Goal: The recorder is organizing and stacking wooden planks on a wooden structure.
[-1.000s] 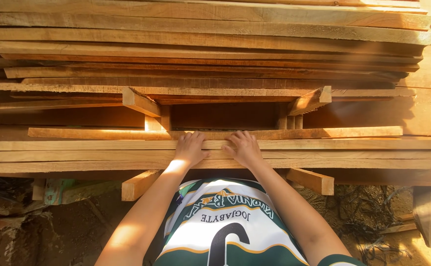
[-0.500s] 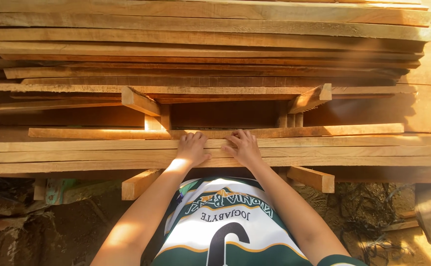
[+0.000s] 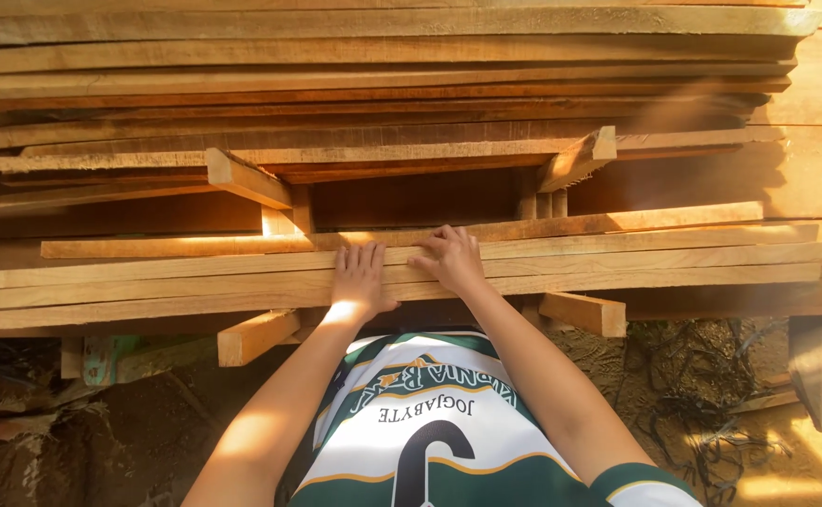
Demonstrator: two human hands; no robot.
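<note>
A low stack of long sawn wooden planks point(image 3: 617, 258) lies crosswise in front of me, resting on short wooden bearers point(image 3: 257, 336). My left hand point(image 3: 359, 278) lies palm down on the planks' near edges, fingers spread and pointing away. My right hand point(image 3: 451, 259) rests beside it, a little farther in, fingers curled over the upper plank edge. The two hands are close together near the stack's middle. Neither hand lifts a plank clear.
Above, a taller pile of planks point(image 3: 383, 66) sits on angled wooden spacers point(image 3: 246, 180), leaving a dark gap behind my hands. Dirt ground with tangled dark cord point(image 3: 702, 394) lies at lower right, a wooden post point(image 3: 813, 361) at the right edge.
The view has tilted slightly, so the stack now slopes up to the right. My right hand has edged farther onto the planks; my left hand stays put.
</note>
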